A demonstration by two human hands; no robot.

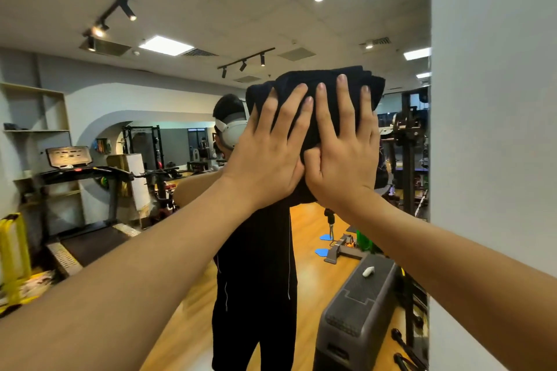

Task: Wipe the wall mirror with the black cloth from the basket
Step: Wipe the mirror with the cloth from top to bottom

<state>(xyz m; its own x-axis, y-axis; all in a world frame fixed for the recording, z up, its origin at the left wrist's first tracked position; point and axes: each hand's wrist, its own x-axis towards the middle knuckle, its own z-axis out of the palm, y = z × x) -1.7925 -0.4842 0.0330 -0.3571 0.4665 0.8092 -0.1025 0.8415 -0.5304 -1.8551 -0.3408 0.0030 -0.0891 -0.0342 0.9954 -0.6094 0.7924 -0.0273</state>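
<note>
Both arms reach up and forward, the left hand (265, 153) and right hand (343, 147) side by side with straight, slightly spread fingers pressing the folded black cloth (316, 84) flat against the wall mirror (180, 99). No writing can be read. The glass reflects a treadmill (75, 178), a grey step platform (358, 304) and the person's dark-clothed body, with a white wall (494, 99) bordering the mirror's right edge.

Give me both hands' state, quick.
Left hand: open, straight fingers pressing the black cloth flat on the mirror.
Right hand: open, also pressing the cloth.
</note>
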